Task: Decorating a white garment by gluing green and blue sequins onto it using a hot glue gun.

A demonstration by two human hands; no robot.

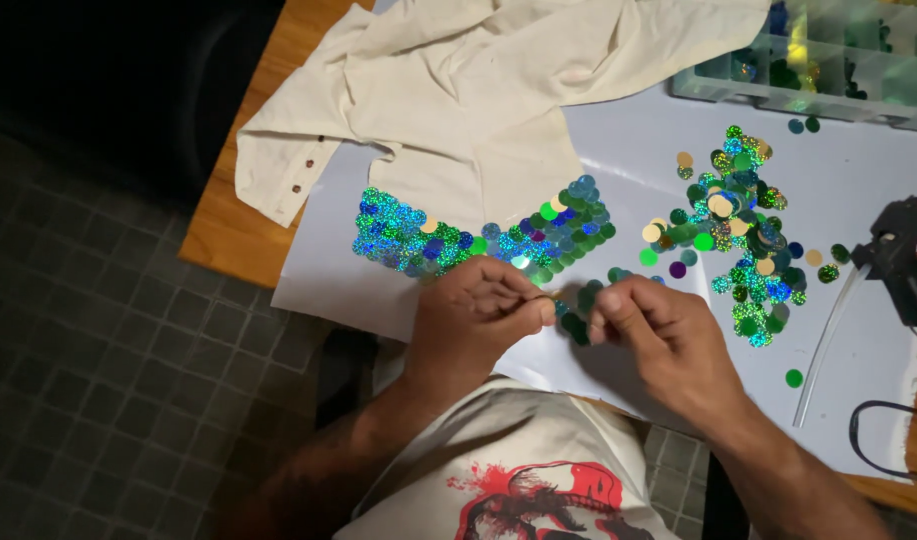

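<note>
Because both hands pinched small sequins close together, one could easily have slipped and scattered into the loose pile (741,235). Left hand (476,308) was nearly closed on a sequin (548,310); right hand (651,325) pinched dark green ones (576,325) beside the sequinned cloth (484,235).

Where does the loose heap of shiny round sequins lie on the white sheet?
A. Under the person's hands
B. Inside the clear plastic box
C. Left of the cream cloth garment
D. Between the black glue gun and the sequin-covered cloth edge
D: the loose heap of shiny round sequins lies left of the black glue gun and right of the sequin-covered cloth edge.
</note>
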